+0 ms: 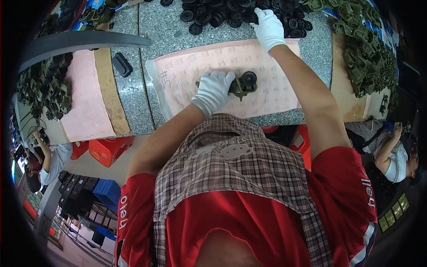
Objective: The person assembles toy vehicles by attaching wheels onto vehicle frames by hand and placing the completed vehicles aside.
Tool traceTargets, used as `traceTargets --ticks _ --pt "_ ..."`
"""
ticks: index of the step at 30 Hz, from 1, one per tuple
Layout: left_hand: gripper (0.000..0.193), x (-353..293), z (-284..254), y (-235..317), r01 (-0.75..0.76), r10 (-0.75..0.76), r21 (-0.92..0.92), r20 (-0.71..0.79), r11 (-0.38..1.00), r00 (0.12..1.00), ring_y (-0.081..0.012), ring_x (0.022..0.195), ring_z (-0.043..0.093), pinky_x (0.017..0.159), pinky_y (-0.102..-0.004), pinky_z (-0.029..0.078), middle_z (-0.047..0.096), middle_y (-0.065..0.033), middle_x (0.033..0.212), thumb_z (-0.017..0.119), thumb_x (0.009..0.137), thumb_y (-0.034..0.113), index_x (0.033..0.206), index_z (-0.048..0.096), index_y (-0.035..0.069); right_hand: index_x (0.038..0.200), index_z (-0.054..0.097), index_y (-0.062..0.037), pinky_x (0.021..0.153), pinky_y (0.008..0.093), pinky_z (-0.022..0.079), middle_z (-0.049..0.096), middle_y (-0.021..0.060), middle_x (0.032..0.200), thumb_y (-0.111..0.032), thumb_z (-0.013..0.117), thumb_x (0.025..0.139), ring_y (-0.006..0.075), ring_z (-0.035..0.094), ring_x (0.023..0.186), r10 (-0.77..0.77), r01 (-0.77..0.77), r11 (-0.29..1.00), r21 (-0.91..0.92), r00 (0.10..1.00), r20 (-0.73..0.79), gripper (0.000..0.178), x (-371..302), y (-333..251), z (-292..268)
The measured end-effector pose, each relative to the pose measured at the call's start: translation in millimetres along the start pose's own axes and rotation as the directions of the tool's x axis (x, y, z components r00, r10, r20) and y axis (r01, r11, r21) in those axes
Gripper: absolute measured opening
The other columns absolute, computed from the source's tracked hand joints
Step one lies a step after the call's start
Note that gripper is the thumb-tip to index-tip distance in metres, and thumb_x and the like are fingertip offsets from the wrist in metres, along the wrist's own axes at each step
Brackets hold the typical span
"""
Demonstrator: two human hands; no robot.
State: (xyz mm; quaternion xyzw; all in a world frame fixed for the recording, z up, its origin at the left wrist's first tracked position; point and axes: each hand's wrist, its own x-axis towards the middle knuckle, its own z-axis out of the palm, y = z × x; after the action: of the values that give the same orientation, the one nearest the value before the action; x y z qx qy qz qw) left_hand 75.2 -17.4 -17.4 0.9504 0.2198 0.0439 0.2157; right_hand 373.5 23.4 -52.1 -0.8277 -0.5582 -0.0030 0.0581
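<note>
My left hand (214, 91), in a white glove, is closed around an olive-green plastic toy vehicle part (239, 91) above the pink sheet. A round black wheel (249, 78) sits at the part's right end, facing up. Much of the part is hidden under my fingers. My right hand (269, 29), gloved too, reaches to the near edge of a heap of black wheels (216, 13) at the far side of the table. Its thumb and forefinger are apart, with dark wheels showing beside them; I make out none held.
A pink sheet (187, 62) covers part of the speckled grey tabletop (173, 22). Heaps of olive-green parts (44, 84) lie left and right. A black oblong piece (122, 65) lies left of the sheet; a grey curved bar (84, 41) crosses the far left. Other people sit at both sides.
</note>
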Motion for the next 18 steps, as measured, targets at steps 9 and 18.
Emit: traceTargets --ticks 9,18 --pt "0.084 -16.7 21.3 25.2 0.578 -0.664 -0.588 0.091 0.566 0.742 -0.0320 0.114 0.068 0.098 -0.0420 0.055 0.057 -0.0265 0.132 0.089 0.079 0.028 0.139 0.039 -0.004 0.127 0.063 -0.0086 0.094 0.0449 0.057 0.066 0.0189 0.123 -0.030 0.087 0.080 0.0368 0.068 0.108 0.022 -0.012 0.904 0.427 1.000 -0.020 0.056 -81.0 15.4 -7.2" --pt "0.077 -6.0 -44.4 22.8 0.291 -0.330 -0.256 -0.124 0.922 0.936 -0.0455 0.139 0.046 0.104 -0.0462 0.052 0.038 -0.0264 0.155 0.070 0.080 0.006 0.151 0.039 0.005 0.128 0.062 -0.0139 0.092 0.0486 0.057 0.059 0.0199 0.128 -0.022 0.083 0.081 0.0417 0.065 0.110 0.094 -0.210 0.918 0.335 0.938 0.333 0.052 -207.6 31.1 -30.1"
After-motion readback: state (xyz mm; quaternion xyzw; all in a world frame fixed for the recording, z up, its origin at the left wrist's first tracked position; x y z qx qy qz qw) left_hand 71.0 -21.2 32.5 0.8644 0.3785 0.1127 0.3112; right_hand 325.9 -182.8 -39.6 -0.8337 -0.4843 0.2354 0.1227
